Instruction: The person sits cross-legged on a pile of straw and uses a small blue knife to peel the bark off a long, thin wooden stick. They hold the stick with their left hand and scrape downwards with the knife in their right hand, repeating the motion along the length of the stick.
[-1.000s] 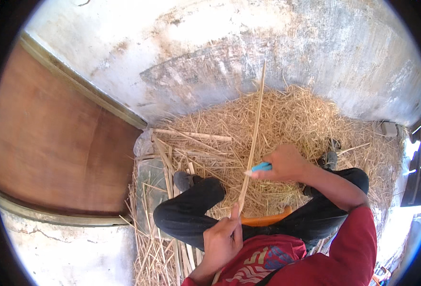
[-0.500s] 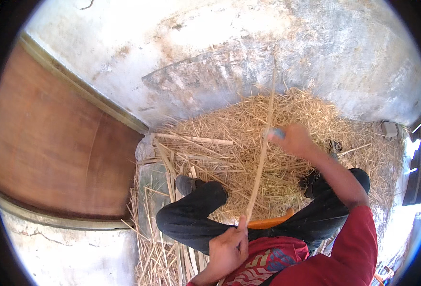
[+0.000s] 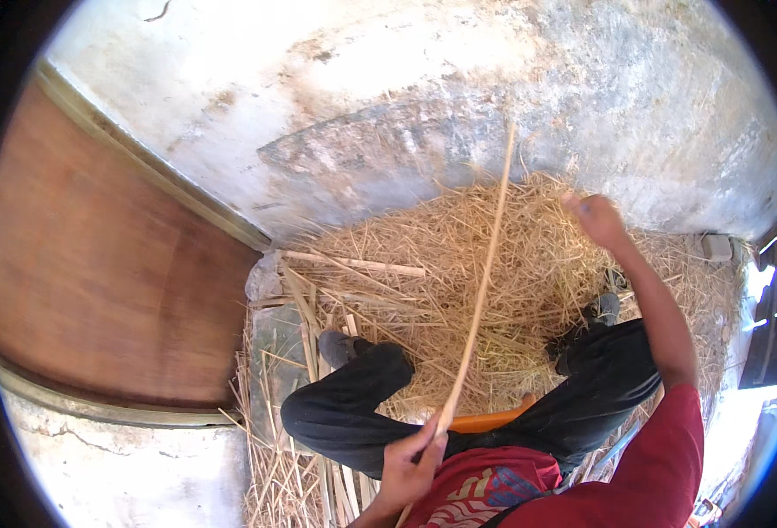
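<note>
My left hand is closed around the lower end of a long, thin bamboo strip, close to my red shirt. The pale strip slants up and away between my knees, its far tip in front of the wall. Raised to the right of the strip and apart from it, my right hand is closed. A small bit of blue shows at its fingers, but blur hides what the thing is. Beneath the strip spreads a heap of straw-coloured shavings.
A stained whitish wall rises beyond the shavings. On the left is a brown panel in a frame. More split strips lie by my left foot. An orange edge shows between my thighs. A grey block sits at the far right.
My right hand has left the strip and moved up and to the right. The left hand has shifted slightly down and left, still holding the strip.
</note>
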### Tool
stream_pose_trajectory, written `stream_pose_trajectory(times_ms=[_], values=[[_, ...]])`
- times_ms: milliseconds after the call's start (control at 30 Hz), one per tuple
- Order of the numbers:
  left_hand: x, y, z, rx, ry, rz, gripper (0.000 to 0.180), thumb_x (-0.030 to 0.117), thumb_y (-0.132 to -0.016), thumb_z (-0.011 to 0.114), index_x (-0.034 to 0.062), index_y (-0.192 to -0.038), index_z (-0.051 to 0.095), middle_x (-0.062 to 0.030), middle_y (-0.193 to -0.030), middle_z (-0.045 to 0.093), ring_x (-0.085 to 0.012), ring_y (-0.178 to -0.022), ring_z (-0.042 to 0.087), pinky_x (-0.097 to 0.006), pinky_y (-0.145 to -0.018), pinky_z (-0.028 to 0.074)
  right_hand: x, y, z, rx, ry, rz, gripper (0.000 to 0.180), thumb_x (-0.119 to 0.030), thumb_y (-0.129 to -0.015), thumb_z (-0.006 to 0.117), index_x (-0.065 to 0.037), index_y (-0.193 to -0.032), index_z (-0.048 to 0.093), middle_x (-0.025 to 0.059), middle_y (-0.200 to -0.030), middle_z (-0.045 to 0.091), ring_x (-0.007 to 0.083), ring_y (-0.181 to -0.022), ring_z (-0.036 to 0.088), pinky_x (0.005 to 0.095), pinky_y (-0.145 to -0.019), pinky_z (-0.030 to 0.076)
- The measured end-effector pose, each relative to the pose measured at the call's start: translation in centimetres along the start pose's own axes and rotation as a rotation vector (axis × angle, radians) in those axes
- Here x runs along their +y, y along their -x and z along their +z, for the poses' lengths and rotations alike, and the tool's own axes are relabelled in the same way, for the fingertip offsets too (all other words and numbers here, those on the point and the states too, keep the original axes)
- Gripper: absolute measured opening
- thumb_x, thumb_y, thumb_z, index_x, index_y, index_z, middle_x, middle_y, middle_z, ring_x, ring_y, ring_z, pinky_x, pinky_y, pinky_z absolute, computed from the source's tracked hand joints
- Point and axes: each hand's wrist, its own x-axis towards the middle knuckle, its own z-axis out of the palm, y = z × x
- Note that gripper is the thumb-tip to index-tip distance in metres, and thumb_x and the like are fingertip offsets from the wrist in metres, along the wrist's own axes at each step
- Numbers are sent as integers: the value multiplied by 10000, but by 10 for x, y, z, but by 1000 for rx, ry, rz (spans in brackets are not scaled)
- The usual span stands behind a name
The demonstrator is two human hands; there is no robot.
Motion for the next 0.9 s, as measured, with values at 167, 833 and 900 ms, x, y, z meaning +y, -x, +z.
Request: stream_pose_trajectory(times_ms=[167,833,900], values=[[8,-34,14,-19,111,29,393,65,-916,584,25,-1301,517,65,-682,494,-7,-605,424,-163,-543,362,-126,115,10,-493,186,-465,874,-855,-723,368,-51,-786,705,187,-666,634,353,-672,649,449,-624,512],[9,-27,6,-4,-124,246,376,-6,-883,568,-60,-1253,525,-45,-683,544,-53,-645,478,-199,-595,415,-121,113,47,-357,205,-513,756,-808,-707,477,-75,-662,656,131,-520,569,302,-505,603,428,-507,474],[7,-28,5,21,-154,287,383,-5,-886,564,-61,-1262,514,-37,-671,532,-46,-637,468,-191,-586,405,-131,113,36,-333,255,-645,737,-802,-706,489,-84,-630,637,112,-498,551,290,-486,597,419,-488,465]])
